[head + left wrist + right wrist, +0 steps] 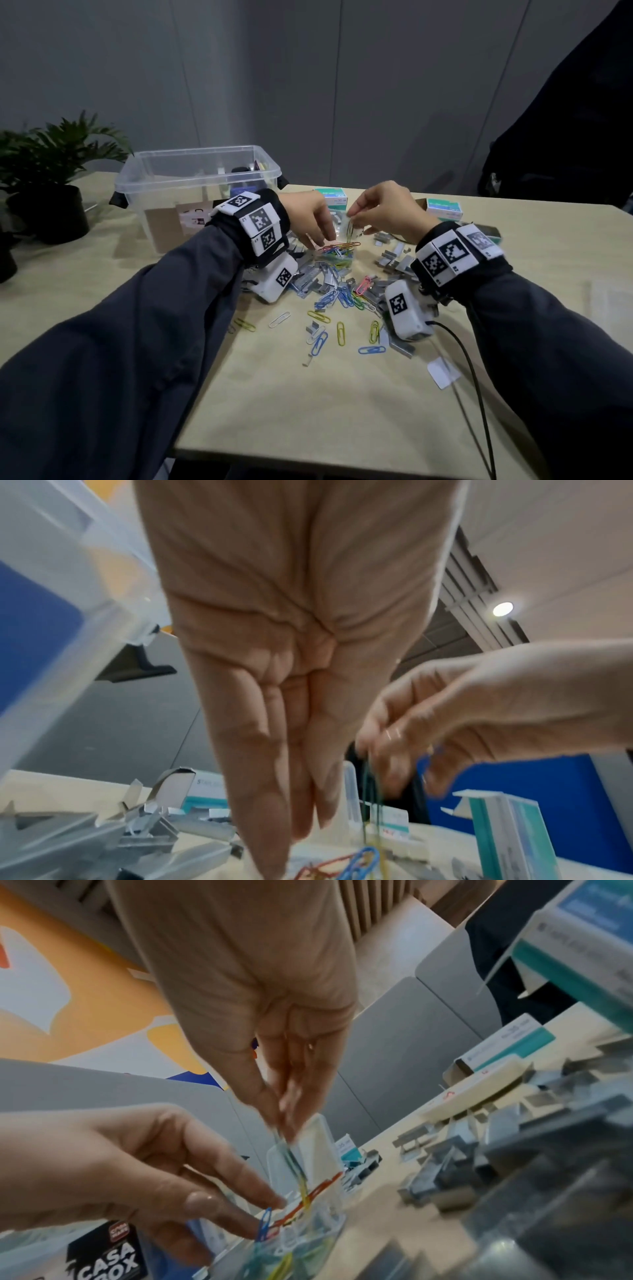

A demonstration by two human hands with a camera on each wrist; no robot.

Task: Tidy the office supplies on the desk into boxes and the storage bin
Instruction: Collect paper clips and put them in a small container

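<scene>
Right hand (387, 212) pinches paper clips (350, 233) above clear box (308, 1218).

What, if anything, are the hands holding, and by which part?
The right hand pinches paper clips by their upper ends; the left hand only touches clips in the small clear box.

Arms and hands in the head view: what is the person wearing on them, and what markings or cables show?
Both arms wear dark grey long sleeves. Each wrist carries a black band with white square tags printed in black-and-white codes. A white camera box with another code tag hangs under each wrist; a black cable trails from the right one. Both hands are bare.
</scene>
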